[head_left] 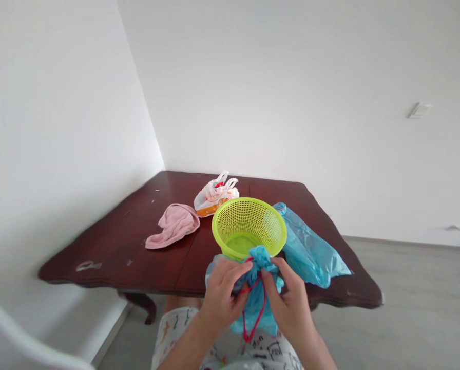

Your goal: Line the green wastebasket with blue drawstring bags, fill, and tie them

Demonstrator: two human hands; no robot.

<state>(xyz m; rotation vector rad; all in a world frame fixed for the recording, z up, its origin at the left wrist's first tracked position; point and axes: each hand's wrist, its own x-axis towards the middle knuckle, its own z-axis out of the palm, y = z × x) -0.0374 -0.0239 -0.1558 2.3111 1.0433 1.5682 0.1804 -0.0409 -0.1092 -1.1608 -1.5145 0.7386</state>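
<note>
Between my two hands, at the table's front edge, is a gathered blue plastic bag (264,303) with a red drawstring (257,329) looped around its neck and hanging down. My left hand (224,290) is closed on the bag's left side, close to the string. On the other side my right hand (287,293) pinches the bunched neck. Just beyond the bag stands a lime green plastic basket (249,221) with nothing visible inside it. To its right lies a second blue plastic bag (310,249), flattened out.
A pink cloth (176,225) lies crumpled left of the basket. Behind it sits a white and orange plastic carrier bag (216,195) with its handles up. The dark wooden table (110,246) has a wavy edge and stands close to white walls.
</note>
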